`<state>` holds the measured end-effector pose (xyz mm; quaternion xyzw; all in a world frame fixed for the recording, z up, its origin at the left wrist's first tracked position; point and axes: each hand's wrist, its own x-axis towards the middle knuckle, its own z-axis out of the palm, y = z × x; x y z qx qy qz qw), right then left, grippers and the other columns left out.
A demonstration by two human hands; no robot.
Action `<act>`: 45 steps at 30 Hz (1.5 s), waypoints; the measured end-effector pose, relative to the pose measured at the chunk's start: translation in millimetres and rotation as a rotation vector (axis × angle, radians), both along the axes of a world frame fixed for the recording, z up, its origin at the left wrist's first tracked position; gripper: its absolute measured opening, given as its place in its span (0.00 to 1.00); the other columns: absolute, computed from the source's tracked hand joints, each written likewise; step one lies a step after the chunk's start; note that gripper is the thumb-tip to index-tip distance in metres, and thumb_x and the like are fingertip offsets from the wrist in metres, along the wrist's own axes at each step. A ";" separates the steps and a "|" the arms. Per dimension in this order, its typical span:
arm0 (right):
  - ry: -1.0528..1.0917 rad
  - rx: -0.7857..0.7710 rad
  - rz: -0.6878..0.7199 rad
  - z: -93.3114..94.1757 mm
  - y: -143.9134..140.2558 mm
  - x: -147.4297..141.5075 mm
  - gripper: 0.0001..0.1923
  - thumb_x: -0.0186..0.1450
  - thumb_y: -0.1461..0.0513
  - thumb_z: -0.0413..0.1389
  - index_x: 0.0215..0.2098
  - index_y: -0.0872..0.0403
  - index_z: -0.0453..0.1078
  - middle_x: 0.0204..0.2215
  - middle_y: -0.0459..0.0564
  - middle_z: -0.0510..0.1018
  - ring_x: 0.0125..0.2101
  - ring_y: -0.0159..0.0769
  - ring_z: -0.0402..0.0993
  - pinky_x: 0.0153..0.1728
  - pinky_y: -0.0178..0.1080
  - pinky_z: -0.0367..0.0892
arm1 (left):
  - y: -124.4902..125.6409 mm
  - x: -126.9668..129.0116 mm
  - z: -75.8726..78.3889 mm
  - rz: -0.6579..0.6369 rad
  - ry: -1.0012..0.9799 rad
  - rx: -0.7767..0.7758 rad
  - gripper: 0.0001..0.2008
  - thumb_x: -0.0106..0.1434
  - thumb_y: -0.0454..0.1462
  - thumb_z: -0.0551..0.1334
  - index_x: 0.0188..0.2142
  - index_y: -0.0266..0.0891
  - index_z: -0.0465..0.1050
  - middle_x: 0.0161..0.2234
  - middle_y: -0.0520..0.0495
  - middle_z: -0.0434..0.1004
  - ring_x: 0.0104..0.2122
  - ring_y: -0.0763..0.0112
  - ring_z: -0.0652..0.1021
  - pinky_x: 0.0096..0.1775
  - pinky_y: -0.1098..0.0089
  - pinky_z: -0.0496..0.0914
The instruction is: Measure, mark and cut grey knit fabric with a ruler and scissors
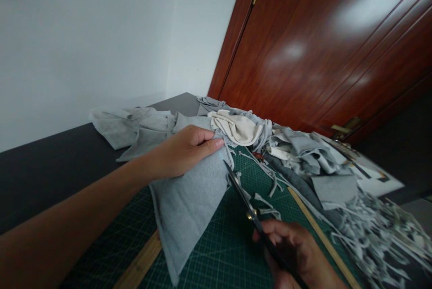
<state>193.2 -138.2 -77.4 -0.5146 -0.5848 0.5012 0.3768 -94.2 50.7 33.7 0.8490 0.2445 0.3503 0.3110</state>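
I see the grey fabric piece (189,199) lying on the green cutting mat (219,253), my left hand (182,151) pressing flat on it, my right hand (290,246) gripping scissors (241,194) mid-cut along its edge, needing a steady advance.

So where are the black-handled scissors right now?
In the head view, the black-handled scissors are right of centre, gripped by the right hand, blades running along the right edge of the grey fabric piece over the green cutting mat.
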 end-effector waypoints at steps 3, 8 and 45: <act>0.030 0.018 0.011 -2.3 1.5 -0.7 0.46 0.47 0.26 0.69 0.46 0.51 0.80 0.20 0.38 0.65 0.20 0.27 0.53 0.20 0.34 0.47 | -1.5 1.1 0.4 0.020 0.010 0.009 0.22 0.71 0.48 0.55 0.22 0.44 0.59 0.21 0.57 0.55 0.22 0.73 0.62 0.26 0.69 0.55; 0.097 0.037 0.036 -7.1 3.0 -3.1 0.42 0.50 0.30 0.72 0.48 0.50 0.80 0.19 0.36 0.66 0.18 0.25 0.53 0.20 0.34 0.45 | -4.5 1.7 0.8 0.070 0.018 0.049 0.21 0.71 0.47 0.53 0.22 0.44 0.57 0.21 0.57 0.54 0.22 0.73 0.61 0.27 0.68 0.55; -0.032 0.098 0.053 -6.2 7.1 -12.9 0.33 0.57 0.37 0.74 0.45 0.52 0.77 0.20 0.36 0.63 0.18 0.25 0.51 0.18 0.34 0.42 | -9.5 1.4 2.9 0.135 -0.059 0.063 0.21 0.69 0.45 0.58 0.21 0.43 0.56 0.22 0.58 0.52 0.22 0.74 0.60 0.26 0.69 0.52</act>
